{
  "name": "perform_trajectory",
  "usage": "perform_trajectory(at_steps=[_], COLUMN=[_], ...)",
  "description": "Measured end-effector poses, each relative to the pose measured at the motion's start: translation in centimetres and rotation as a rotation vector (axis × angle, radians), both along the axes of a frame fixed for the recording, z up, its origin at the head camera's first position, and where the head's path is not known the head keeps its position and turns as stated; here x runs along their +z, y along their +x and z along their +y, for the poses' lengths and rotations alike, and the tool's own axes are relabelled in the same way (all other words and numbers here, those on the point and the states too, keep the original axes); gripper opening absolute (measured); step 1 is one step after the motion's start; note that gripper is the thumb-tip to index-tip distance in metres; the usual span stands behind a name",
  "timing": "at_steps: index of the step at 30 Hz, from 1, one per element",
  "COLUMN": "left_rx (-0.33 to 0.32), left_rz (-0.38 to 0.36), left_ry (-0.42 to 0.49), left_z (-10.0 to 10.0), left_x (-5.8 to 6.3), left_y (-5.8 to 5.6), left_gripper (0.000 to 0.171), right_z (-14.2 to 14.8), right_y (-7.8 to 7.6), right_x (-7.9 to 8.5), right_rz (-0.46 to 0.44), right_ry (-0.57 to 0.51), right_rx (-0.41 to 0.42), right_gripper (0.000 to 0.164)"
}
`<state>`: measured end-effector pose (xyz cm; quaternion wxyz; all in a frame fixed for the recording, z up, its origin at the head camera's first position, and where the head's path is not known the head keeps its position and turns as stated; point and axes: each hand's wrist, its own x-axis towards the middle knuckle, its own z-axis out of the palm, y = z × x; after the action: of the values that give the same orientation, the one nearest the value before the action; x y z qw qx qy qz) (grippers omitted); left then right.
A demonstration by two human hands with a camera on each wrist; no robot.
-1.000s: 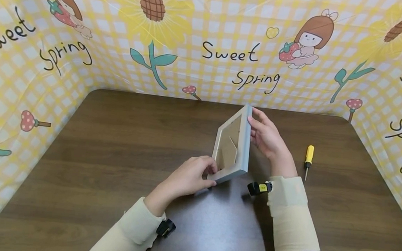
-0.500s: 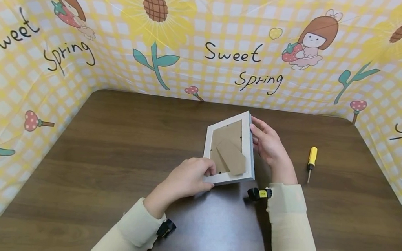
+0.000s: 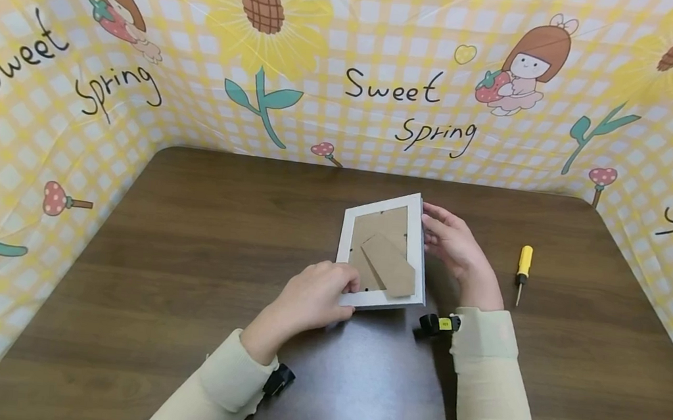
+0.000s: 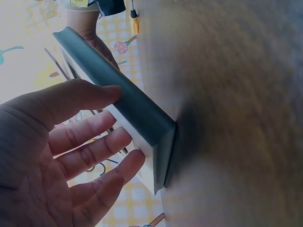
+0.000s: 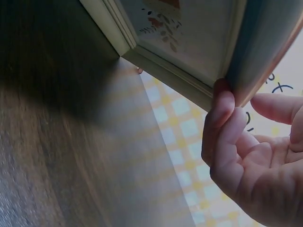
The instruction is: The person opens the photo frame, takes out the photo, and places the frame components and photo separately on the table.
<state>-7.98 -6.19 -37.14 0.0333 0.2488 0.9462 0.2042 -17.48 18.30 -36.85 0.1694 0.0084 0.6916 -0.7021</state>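
A picture frame (image 3: 414,242) leans over the table with its back to the head view: pale border, brown backing board (image 3: 379,223) and a slanted stand flap (image 3: 391,267). My left hand (image 3: 315,294) grips its lower left corner. In the left wrist view the thumb (image 4: 102,94) presses the outer edge and the fingertips (image 4: 137,158) touch the back border. My right hand (image 3: 455,249) pinches the right side near the upper corner. The right wrist view shows the front, a picture (image 5: 184,33) with a leafy print. One lower corner appears to touch the table.
A yellow-handled screwdriver (image 3: 523,271) lies on the brown wooden table (image 3: 222,227), right of my right hand. Yellow checked cloth (image 3: 386,36) walls in the back and both sides. Each sleeve cuff carries a small black wrist camera (image 3: 279,380).
The picture frame has turned and tipped so its back faces the head view more fully. Both hands keep their hold; the right hand has come down slightly.
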Motion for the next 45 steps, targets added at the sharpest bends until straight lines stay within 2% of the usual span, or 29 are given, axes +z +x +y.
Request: perform_trajectory(at_steps=[6,12,17,27,32,45], left_rx=[0.005,0.004,0.006,-0.003,-0.012,-0.016], left_rz=[0.023,0.030,0.026,0.044,0.045,0.062], left_ry=[-0.034,-0.053,-0.057,-0.044,-0.060,-0.118], left_z=[0.1,0.1,0.1,0.0,0.0,0.2], left_x=[-0.1,-0.1,-0.1,-0.4,-0.5,-0.7], left_y=[0.1,0.3,0.3,0.0,-0.1,0.2], left_gripper=[0.017,0.016,0.017,0.018,0.018,0.015], right_z=[0.2,0.3,0.1,-0.6,-0.8,-1.4], right_y=[-0.1,-0.2,-0.2,-0.4,-0.5,-0.4], right_x=[-0.4,-0.7,-1.0,-1.8,-2.0,-2.6], right_rz=[-0.013,-0.018,-0.001,0.024,0.016,0.000], right_ry=[0.039,0.052,0.133,0.325,0.347,0.446], right_rx=[0.020,-0.017,-0.034,0.082,0.137,0.169], right_gripper=[0.050,0.049,0.047,0.055,0.058,0.058])
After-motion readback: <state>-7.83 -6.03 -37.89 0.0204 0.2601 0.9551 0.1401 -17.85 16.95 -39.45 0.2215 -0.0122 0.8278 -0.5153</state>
